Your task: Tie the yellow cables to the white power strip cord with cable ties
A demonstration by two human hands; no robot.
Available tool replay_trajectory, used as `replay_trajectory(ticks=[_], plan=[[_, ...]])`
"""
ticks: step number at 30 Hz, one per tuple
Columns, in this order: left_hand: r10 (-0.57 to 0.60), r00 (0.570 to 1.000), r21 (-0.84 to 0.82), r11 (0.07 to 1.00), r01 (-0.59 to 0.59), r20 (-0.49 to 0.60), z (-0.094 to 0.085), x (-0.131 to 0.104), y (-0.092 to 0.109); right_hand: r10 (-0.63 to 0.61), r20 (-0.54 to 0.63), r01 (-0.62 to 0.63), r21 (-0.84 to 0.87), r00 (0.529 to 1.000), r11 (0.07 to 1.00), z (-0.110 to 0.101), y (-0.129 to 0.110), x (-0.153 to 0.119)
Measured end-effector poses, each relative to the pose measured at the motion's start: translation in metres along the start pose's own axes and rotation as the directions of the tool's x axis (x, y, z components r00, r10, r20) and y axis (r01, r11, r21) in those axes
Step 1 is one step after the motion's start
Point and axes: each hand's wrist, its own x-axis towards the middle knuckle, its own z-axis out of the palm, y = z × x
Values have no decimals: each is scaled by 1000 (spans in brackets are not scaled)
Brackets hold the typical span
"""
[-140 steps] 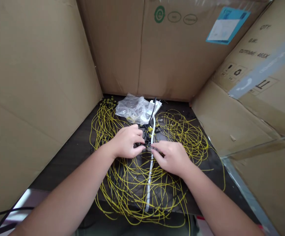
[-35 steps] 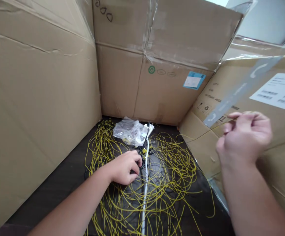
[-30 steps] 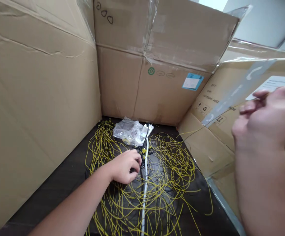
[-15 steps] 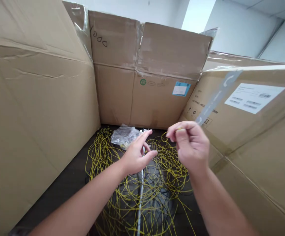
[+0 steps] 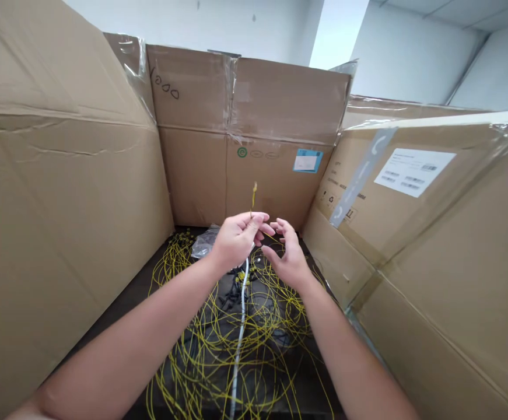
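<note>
Between thumb and fingers, my left hand (image 5: 239, 238) pinches a thin yellow wire (image 5: 254, 196), whose end sticks up above the fingertips. Just to its right is my right hand (image 5: 289, 256), fingers apart and curved, with no grip on anything. Below both hands, loose yellow wires (image 5: 219, 344) lie tangled over the dark table. A white cable (image 5: 242, 326) runs from under my left hand towards the near edge. Small black and yellow parts (image 5: 241, 280) lie beside the cable.
A clear plastic bag (image 5: 203, 244) lies behind my left hand. Large cardboard boxes stand at the left (image 5: 70, 192), at the back (image 5: 275, 105) and at the right (image 5: 455, 251), close around the table.
My left hand has closed on the yellow wire and risen a little. My right hand has opened, let go of the wire and moved left and down. The view has shifted slightly.
</note>
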Motion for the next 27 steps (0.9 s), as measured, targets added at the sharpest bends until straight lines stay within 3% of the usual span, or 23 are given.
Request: replay_trajectory(ticks=[2, 5, 10, 13, 17, 19, 20, 22, 27], plan=[[14, 1000, -58, 998, -15, -17, -2, -1, 17, 104, -71, -114, -159, 992, 981, 10, 27, 0], [97, 988, -74, 992, -106, -123, -12, -6, 44, 187, -92, -202, -203, 978, 958, 16, 61, 0], [270, 874, 6, 956, -293, -403, -47, -17, 77, 309, -96, -323, -271, 946, 907, 8, 104, -12], [330, 746, 64, 930, -361, -579, -74, -19, 85, 371, -75, -375, -327, 925, 867, 3, 126, -22], [399, 517, 164, 882, -441, -757, -104, -16, 86, 429, -36, -404, -414, 903, 816, 0, 147, -31], [397, 476, 188, 884, -428, -784, -110, -15, 84, 439, -8, -395, -451, 899, 800, -1, 150, -33], [381, 484, 184, 896, -405, -788, -110, -14, 81, 438, 8, -383, -469, 899, 796, -1, 150, -33], [329, 541, 152, 926, -345, -774, -106, -15, 75, 426, 37, -352, -500, 904, 791, -1, 147, -32], [126, 798, 63, 992, -110, -589, -78, -22, 52, 354, 64, -261, -558, 933, 788, 2, 128, -29]])
